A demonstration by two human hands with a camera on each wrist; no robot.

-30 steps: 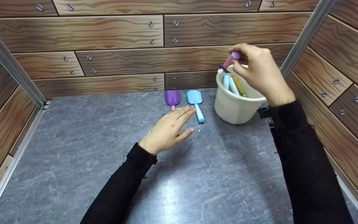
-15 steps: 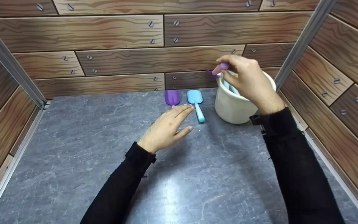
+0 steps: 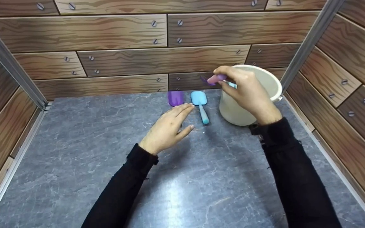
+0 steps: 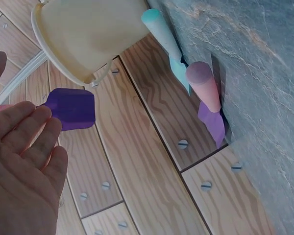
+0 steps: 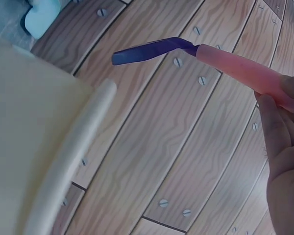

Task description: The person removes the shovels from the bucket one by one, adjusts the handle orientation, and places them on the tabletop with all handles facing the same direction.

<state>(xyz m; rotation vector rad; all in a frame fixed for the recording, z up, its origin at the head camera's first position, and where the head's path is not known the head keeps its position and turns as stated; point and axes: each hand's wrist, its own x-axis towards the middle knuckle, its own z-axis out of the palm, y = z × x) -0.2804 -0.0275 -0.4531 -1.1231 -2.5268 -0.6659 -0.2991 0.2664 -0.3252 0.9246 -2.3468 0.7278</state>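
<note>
My right hand pinches a toy shovel by the end of its pink handle, just left of the cream bucket. The shovel's purple blade points away from that hand, past the bucket's rim. Fingers straight and thumb apart, my left hand hovers over the table with nothing in its grasp. Beyond its fingertips lies a purple toy shovel, whose pink handle the left hand hides in the head view. Beside that one lies a light-blue toy shovel.
A light-blue handle shows at the bucket's mouth, partly behind the right hand. The grey marbled table is bounded by wood-print walls at the back and both sides, with metal corner posts.
My right hand has moved left and down with the pink-handled shovel, from above the bucket to its left side. The bucket's yellow handle is now out of sight. The left hand has barely shifted.
</note>
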